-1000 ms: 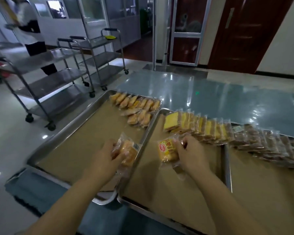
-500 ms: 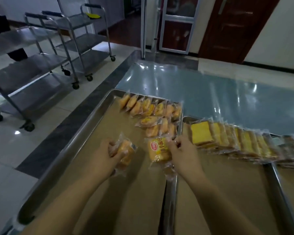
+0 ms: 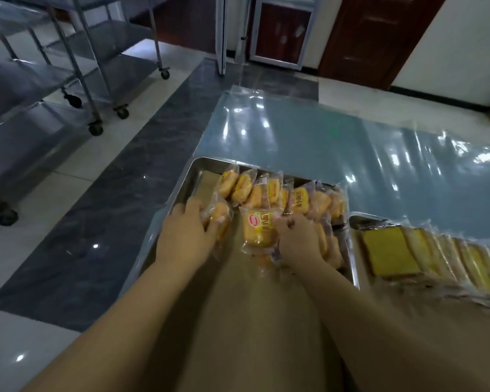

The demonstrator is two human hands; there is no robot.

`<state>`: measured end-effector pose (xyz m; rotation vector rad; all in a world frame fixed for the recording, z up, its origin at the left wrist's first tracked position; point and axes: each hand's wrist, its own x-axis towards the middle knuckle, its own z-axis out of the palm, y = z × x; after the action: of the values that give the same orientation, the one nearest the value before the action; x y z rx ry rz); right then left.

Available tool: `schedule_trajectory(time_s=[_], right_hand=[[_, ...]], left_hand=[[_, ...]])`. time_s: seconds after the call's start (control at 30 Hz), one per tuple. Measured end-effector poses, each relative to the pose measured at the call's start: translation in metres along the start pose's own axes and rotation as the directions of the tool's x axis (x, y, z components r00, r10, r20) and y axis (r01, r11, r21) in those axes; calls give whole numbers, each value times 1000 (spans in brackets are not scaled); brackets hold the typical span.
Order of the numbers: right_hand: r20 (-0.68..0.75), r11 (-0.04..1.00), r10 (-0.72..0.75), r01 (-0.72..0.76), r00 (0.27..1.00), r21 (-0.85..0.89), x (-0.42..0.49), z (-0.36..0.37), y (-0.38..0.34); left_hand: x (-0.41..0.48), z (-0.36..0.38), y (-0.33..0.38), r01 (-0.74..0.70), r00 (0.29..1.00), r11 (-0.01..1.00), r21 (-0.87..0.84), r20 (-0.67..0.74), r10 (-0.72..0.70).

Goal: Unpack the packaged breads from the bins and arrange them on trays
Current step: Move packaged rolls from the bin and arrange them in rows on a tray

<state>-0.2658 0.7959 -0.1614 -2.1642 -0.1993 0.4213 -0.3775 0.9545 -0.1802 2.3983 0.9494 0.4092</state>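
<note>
While in right hand point(image 3: 297, 239), yellow packet point(image 3: 259, 230): 小面包

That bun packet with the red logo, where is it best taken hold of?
Take the bun packet probably at its right edge, coming from the right, as the right hand pinches it. It is plump in the middle, its wrapper flat at the edges, and other packets crowd behind it, so the far side gives little room.

you can make out chinese characters, probably 小面包, on the yellow band of the front bread packet point(image 3: 259, 230); its red oval logo is too blurred to read.
</note>
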Motion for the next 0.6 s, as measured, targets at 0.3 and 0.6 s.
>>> schedule_trajectory(time_s=[0.3, 0.6], right_hand=[[-60, 963, -124, 105, 991, -248, -10, 7, 19], [154, 729, -365, 385, 918, -565, -17, 3, 26]], left_hand=[[-6, 27, 6, -224, 953, 960, -167, 169, 252], [-15, 38, -5, -329, 932, 941, -80, 130, 338]])
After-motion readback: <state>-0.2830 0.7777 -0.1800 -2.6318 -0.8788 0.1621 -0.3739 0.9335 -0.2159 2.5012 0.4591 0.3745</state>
